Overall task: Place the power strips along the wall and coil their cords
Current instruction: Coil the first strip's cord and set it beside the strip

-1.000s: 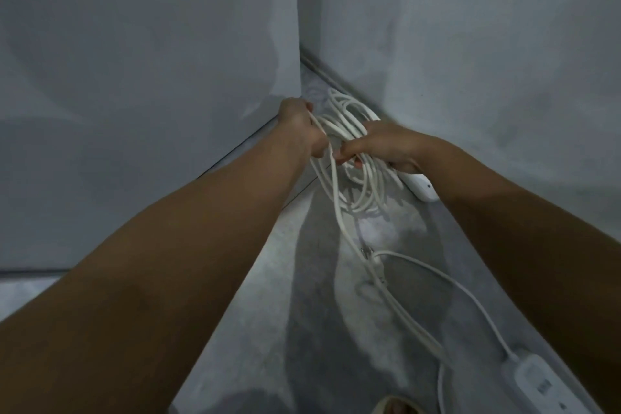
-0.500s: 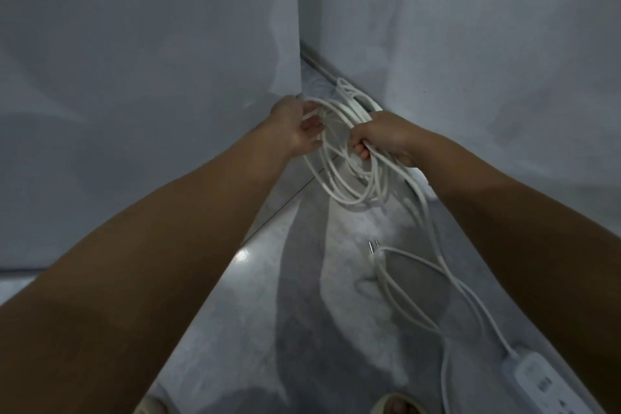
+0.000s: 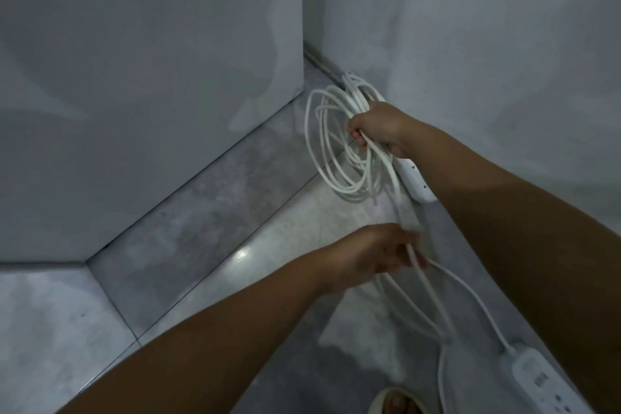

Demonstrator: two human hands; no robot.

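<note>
Where two plain grey walls meet at 12 o'clock, the items lie as follows.

1. Cord coil (image 3: 331,158): white, several loose loops, held up off the floor at 1 o'clock, just in front of the right wall (image 3: 504,44). It is gripped at its 3 o'clock side by the right hand (image 3: 381,129), fingers (image 3: 358,139) curled tight round the bunched strands.

2. Loose cord (image 3: 433,299): white strands running from the coil down toward 5 o'clock. One strand is pinched by the left hand (image 3: 379,254) near the middle of the view, its fingers closed narrow on it. Motion blur hides the fingertips.

3. Far power strip (image 3: 418,183): white, on the floor against the foot of the right wall at 2 o'clock, partly behind the right forearm. Small dark marks on its face are too small to read.

4. Near power strip (image 3: 544,383): white, on the floor at 5 o'clock by the same wall, with a cord leaving its 11 o'clock end. Grey sockets show on its face. Any lettering is too small to read.

5. Sandal (image 3: 396,402): pale, toes showing, at 6 o'clock, cut by the frame edge.

Surface: floor (image 3: 208,212), grey mottled tiles, glossy, with a bright spot of glare near the centre.

Room: left wall (image 3: 134,77) and right wall, bare, in dim light. A dark strip (image 3: 319,59) runs along the foot of the right wall into the corner.
</note>
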